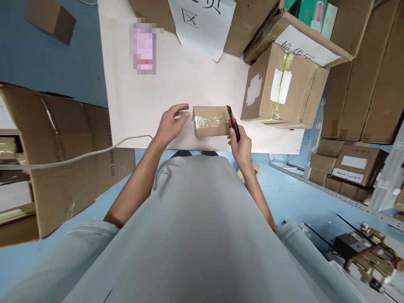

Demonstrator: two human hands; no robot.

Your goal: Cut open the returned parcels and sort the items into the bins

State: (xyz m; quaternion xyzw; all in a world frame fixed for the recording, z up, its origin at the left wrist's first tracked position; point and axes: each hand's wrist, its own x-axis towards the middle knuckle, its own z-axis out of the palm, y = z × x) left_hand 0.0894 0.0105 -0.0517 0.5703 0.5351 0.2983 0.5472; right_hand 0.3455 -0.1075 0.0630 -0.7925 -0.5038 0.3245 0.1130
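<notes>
A small brown cardboard box [211,122] with clear tape across its top lies on the white table [170,88], close to the front edge. My right hand [240,145] is closed around a black and red box cutter [234,123]. Its dark blade points up and away from me, over the box's right end. To the left of the box is my left hand [173,124], apart from it, with the fingers loosely curved and nothing in them.
A larger taped carton [293,88] stands at the table's right, with an open box [315,35] of green packages behind it. Paper with handwriting [203,27] hangs at the back. A grey cable [78,158] runs in from the left, past a big carton [72,155].
</notes>
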